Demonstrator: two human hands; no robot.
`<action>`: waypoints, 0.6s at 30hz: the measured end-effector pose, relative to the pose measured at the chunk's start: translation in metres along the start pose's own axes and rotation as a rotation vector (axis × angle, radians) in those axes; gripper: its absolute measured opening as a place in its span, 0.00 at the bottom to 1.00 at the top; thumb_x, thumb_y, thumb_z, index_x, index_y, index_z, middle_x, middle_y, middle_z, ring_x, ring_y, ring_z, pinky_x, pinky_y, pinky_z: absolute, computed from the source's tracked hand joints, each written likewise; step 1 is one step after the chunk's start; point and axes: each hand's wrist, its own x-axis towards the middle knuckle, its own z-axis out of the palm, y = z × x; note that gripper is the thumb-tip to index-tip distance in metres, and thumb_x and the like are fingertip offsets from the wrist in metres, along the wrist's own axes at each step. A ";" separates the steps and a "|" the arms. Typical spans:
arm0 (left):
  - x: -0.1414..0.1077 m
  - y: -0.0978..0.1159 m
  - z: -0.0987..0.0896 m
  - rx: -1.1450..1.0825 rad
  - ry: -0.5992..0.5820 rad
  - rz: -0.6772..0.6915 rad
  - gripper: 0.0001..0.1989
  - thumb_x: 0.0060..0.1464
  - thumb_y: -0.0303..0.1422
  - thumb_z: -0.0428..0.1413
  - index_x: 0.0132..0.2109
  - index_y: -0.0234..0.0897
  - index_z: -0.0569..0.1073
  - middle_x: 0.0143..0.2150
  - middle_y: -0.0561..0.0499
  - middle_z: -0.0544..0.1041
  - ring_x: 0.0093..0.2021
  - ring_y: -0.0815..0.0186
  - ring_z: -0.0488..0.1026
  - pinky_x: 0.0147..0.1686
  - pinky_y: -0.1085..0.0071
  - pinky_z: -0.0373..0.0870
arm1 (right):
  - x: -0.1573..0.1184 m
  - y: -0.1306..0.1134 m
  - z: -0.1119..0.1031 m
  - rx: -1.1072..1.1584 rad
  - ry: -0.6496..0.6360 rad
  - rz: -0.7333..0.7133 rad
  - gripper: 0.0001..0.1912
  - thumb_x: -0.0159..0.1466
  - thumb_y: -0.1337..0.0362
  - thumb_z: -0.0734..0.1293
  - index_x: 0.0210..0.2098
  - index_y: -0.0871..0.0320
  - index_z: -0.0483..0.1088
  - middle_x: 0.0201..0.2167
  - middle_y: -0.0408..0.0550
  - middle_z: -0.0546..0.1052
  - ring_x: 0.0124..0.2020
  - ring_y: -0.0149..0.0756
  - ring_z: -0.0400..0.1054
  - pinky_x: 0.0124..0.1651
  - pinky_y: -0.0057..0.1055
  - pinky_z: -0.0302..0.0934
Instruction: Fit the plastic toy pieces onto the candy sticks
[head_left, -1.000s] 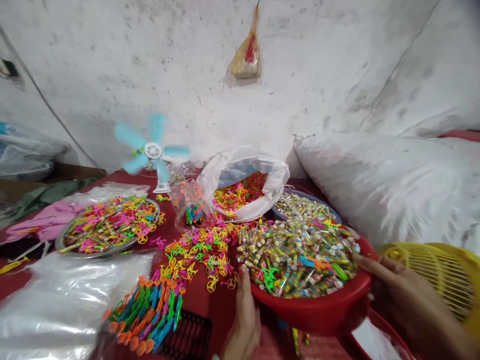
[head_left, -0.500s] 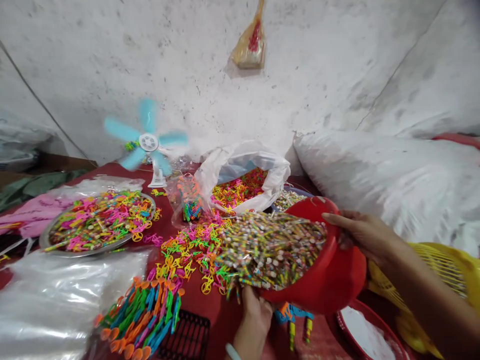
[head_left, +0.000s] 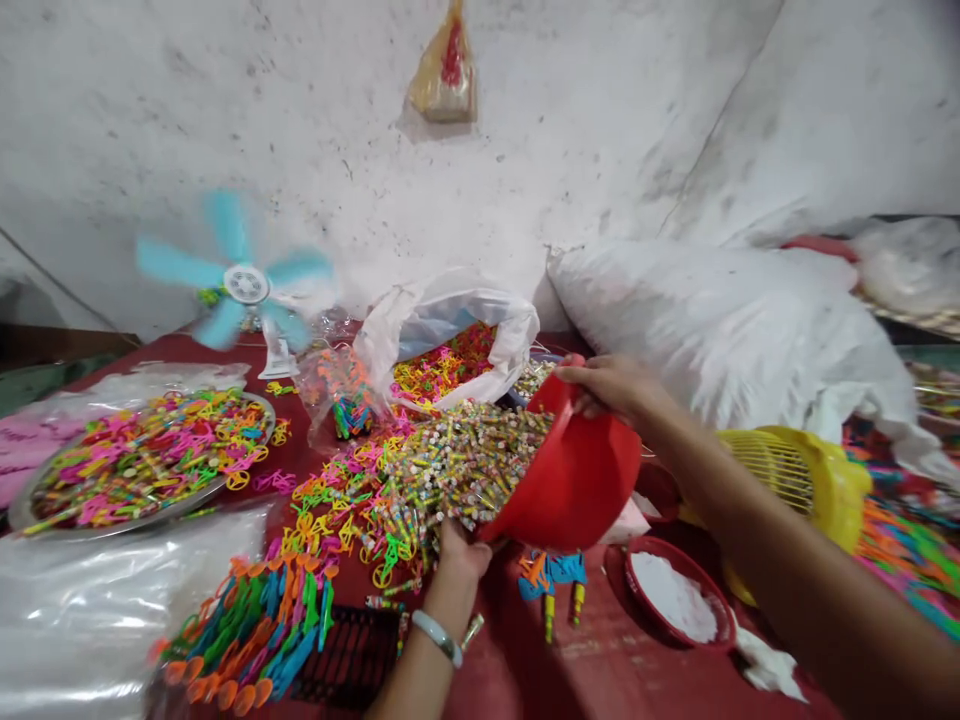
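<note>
Tipped on its side, a red plastic basin (head_left: 581, 490) opens to the left. From its mouth spills a heap of small patterned sticks (head_left: 465, 455) with pale ends, lying over bright plastic pieces (head_left: 337, 490) on the red surface. My right hand (head_left: 611, 385) is closed on the basin's upper rim. At the lower rim my left hand (head_left: 461, 555), with a pale bangle on the wrist, grips the edge; some of its fingers are hidden beneath the basin. Just below the basin lie blue and orange pieces with striped sticks (head_left: 551, 590).
A fan (head_left: 246, 284) spins behind a metal tray (head_left: 262, 410) of colourful pieces. A white sack (head_left: 517, 330) stands open at the back. Orange-tipped plastic pieces (head_left: 255, 640) lie front left. A red bowl (head_left: 720, 600) with white contents and a yellow basket (head_left: 832, 480) are at right.
The basin has tipped further, and more sticks have slid out onto the pile. My right hand has risen with its rim. The view has shifted to the right.
</note>
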 end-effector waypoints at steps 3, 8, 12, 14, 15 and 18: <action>-0.006 0.003 -0.002 -0.020 -0.035 0.030 0.20 0.50 0.31 0.50 0.51 0.37 0.72 0.47 0.39 0.78 0.43 0.51 0.77 0.40 0.47 0.75 | 0.009 -0.015 0.019 -0.067 -0.047 0.008 0.12 0.57 0.71 0.70 0.19 0.62 0.66 0.07 0.45 0.69 0.08 0.29 0.62 0.09 0.19 0.55; -0.014 0.007 -0.013 -0.091 -0.004 0.105 0.20 0.54 0.29 0.45 0.52 0.39 0.71 0.48 0.41 0.77 0.44 0.56 0.77 0.43 0.52 0.75 | 0.020 -0.032 0.051 -0.124 -0.071 -0.019 0.09 0.57 0.72 0.68 0.21 0.64 0.69 0.07 0.45 0.69 0.08 0.30 0.63 0.09 0.20 0.55; -0.021 0.010 -0.021 -0.090 0.044 0.073 0.20 0.58 0.33 0.43 0.54 0.34 0.69 0.48 0.37 0.76 0.43 0.57 0.77 0.42 0.57 0.76 | 0.025 -0.035 0.063 -0.152 -0.068 -0.027 0.09 0.57 0.73 0.68 0.20 0.65 0.69 0.06 0.45 0.68 0.06 0.29 0.60 0.08 0.20 0.53; -0.025 0.011 -0.027 -0.075 0.095 0.042 0.23 0.60 0.37 0.42 0.57 0.28 0.66 0.48 0.31 0.75 0.41 0.55 0.77 0.39 0.58 0.77 | 0.027 -0.036 0.065 -0.155 -0.068 -0.026 0.09 0.57 0.73 0.67 0.21 0.66 0.69 0.06 0.45 0.68 0.07 0.29 0.60 0.09 0.20 0.55; -0.027 0.011 -0.030 -0.071 0.117 0.031 0.25 0.60 0.39 0.42 0.58 0.25 0.64 0.48 0.29 0.74 0.40 0.54 0.77 0.38 0.58 0.77 | 0.029 -0.036 0.066 -0.154 -0.069 -0.025 0.08 0.57 0.73 0.67 0.21 0.66 0.69 0.06 0.45 0.68 0.07 0.29 0.61 0.10 0.20 0.56; -0.033 0.009 -0.036 -0.088 0.144 0.013 0.29 0.61 0.40 0.40 0.62 0.23 0.58 0.50 0.26 0.72 0.41 0.51 0.77 0.36 0.56 0.78 | 0.034 -0.039 0.070 -0.149 -0.082 -0.029 0.07 0.58 0.73 0.67 0.24 0.66 0.70 0.07 0.45 0.69 0.08 0.29 0.62 0.11 0.21 0.58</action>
